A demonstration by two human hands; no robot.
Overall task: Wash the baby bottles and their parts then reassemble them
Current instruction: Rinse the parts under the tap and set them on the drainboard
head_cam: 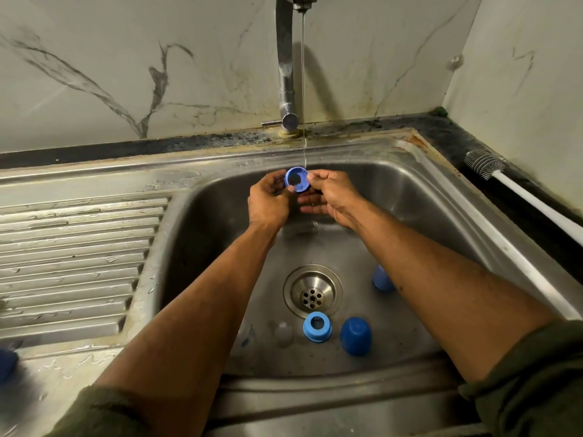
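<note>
marble-look wall panels back a steel sink [419,197], its ribbed draining board [79,247] stretching off toward 9 o'clock. at 12 o'clock the tap [285,67] lets a thin stream of water [303,89] fall onto a blue screw ring [296,179] held up over the far side of the basin. the left hand [268,203] pinches the ring's left edge with curled fingers, and the right hand [331,193] pinches its right edge between thumb and forefinger, its other fingers spread loosely below. both forearms reach in from 6 o'clock, with dark green sleeves [533,383] pushed back. on the basin floor, a second blue ring [317,327] sits just at 6 o'clock of the drain strainer [312,291], a blue cap [355,336] stands beside that ring toward 3 o'clock, and another blue piece [381,279] shows partly behind the right forearm. a clear teat [283,334] lies toward 9 o'clock of the second ring. a white-handled bottle brush [517,190] rests along the counter edge at 3 o'clock.
</note>
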